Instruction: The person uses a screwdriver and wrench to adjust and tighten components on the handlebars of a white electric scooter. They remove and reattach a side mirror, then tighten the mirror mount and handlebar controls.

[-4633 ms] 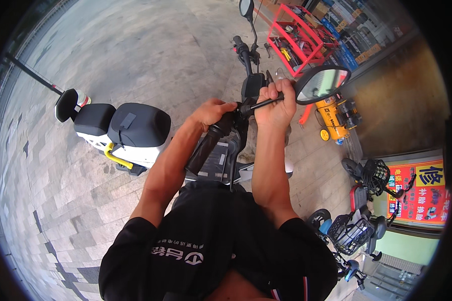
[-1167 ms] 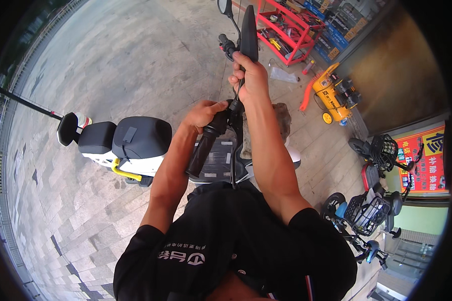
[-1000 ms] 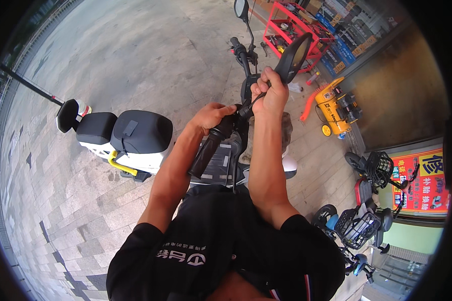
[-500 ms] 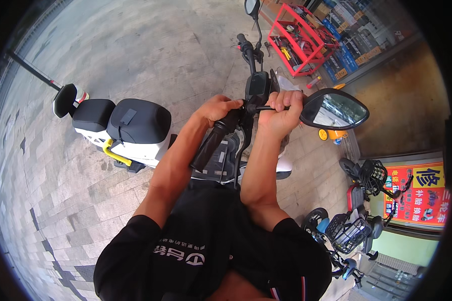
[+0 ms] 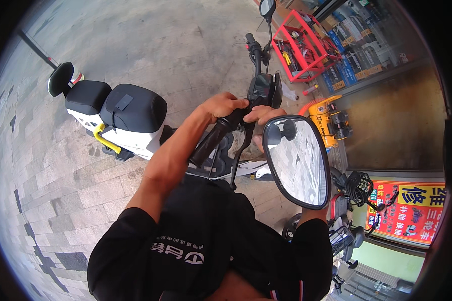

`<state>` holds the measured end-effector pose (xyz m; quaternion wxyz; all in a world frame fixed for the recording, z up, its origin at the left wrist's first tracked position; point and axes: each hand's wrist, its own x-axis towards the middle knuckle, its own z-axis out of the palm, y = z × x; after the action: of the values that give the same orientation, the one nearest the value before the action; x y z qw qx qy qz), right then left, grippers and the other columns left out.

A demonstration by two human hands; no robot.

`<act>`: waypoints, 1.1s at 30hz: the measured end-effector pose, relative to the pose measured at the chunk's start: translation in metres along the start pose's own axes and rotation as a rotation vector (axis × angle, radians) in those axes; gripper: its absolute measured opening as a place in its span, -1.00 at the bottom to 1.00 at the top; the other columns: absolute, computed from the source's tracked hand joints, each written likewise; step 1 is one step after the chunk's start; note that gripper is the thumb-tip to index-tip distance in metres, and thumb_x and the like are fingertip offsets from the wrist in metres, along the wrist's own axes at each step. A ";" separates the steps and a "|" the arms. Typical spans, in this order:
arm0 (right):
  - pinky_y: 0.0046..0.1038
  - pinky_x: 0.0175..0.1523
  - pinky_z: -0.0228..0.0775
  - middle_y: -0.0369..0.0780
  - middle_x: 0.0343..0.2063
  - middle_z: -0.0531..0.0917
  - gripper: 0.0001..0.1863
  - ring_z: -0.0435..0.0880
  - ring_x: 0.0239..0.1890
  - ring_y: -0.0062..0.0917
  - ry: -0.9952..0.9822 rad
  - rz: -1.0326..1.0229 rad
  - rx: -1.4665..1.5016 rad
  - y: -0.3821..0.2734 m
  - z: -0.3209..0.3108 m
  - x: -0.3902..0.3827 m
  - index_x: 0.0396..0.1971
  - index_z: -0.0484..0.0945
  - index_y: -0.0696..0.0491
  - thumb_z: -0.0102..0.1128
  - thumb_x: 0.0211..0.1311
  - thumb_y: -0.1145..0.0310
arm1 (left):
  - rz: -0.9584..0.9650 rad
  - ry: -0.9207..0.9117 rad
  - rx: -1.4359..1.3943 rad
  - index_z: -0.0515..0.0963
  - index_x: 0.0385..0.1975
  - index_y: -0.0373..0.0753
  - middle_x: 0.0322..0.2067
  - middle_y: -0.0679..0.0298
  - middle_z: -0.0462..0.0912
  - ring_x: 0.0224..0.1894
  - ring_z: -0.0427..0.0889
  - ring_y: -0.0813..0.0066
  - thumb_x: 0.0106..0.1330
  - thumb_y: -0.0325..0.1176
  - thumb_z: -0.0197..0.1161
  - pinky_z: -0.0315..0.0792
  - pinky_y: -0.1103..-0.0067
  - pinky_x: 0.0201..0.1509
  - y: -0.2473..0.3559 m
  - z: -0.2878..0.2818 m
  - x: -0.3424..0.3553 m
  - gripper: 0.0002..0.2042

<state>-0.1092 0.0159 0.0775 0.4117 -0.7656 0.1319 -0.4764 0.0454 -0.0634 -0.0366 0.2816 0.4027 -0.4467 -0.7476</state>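
An electric scooter with a black seat [image 5: 135, 108] and white body stands before me. My left hand [image 5: 223, 107] is closed round the handlebar [image 5: 206, 145] just inward of its black rubber grip, its thumb side at the mirror's mount. Close beside it, my right hand [image 5: 264, 114] has its fingers bent at the base of the mirror stem. The black-rimmed rear-view mirror [image 5: 297, 163] hangs over my right forearm, glass facing me, and hides much of that hand and the stem. The brake lever [image 5: 242, 153] runs below my hands; the dark display [image 5: 261, 86] lies beyond.
A red tool cart [image 5: 306, 47] stands at the far right by stacked boxes [image 5: 354, 52]. A yellow machine [image 5: 326, 120] sits near the doorway. Parked bikes with a basket [image 5: 359, 184] are at the right. The scooter's other mirror [image 5: 267, 7] rises at the top.
The rear-view mirror has swung from pointing out to the right down toward me, its glass now facing me. My right hand has shifted toward the stem's base; the left stays on the handlebar.
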 end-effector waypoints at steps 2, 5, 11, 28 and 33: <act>-0.35 0.06 0.42 -0.13 -0.24 0.69 -0.56 0.64 -0.12 -0.32 -0.537 0.189 -0.032 0.005 -0.042 0.034 -0.19 0.56 0.15 0.40 -0.21 0.58 | -0.025 0.003 -0.017 0.60 -0.26 -0.54 -0.46 0.11 0.64 -0.51 0.60 0.42 0.24 -0.16 0.32 0.47 0.48 -0.51 0.000 0.001 0.000 -0.58; -0.37 -0.01 0.42 -0.19 -0.26 0.71 -0.46 0.61 -0.21 -0.31 -1.088 0.479 -0.182 0.011 -0.061 0.059 -0.02 0.57 0.09 0.38 -0.15 0.49 | -0.024 0.008 0.041 0.60 -0.26 -0.55 -0.44 0.10 0.65 -0.51 0.60 0.40 0.23 -0.15 0.33 0.48 0.47 -0.49 0.005 0.001 -0.003 -0.56; -0.50 -0.15 0.50 -0.22 -0.36 0.71 -0.64 0.69 -0.34 -0.43 -1.137 0.451 0.014 0.013 -0.041 0.078 -0.14 0.69 -0.02 0.24 -0.02 0.51 | -0.039 0.001 0.157 0.60 -0.19 -0.52 -0.31 0.12 0.67 -0.31 0.60 0.41 0.26 -0.22 0.26 0.48 0.48 -0.26 0.003 -0.002 0.002 -0.61; -0.49 -0.28 0.41 -0.27 -0.43 0.66 -0.53 0.56 -0.40 -0.59 0.044 0.668 -0.107 0.066 -0.014 0.078 -0.25 0.62 0.18 0.55 -0.08 0.17 | 0.009 -0.039 0.096 0.54 -0.04 -0.31 -0.17 0.29 0.59 -0.12 0.52 0.55 0.32 -0.30 0.23 0.38 0.58 -0.01 0.010 0.005 -0.008 -0.71; -0.66 -0.49 0.19 -0.37 -0.62 0.51 -0.53 0.38 -0.62 -0.74 -0.346 0.772 0.554 0.070 -0.034 0.088 -0.05 0.54 0.15 0.41 0.11 0.20 | 0.197 -0.037 0.150 0.57 -0.15 -0.28 -0.22 0.31 0.59 -0.17 0.54 0.54 0.32 -0.32 0.23 0.41 0.58 -0.07 0.001 0.004 -0.005 -0.79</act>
<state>-0.0792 -0.0975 0.0862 0.7613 -0.5908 0.2039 -0.1725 0.0445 -0.0584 -0.0328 0.3145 0.3628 -0.5442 -0.6880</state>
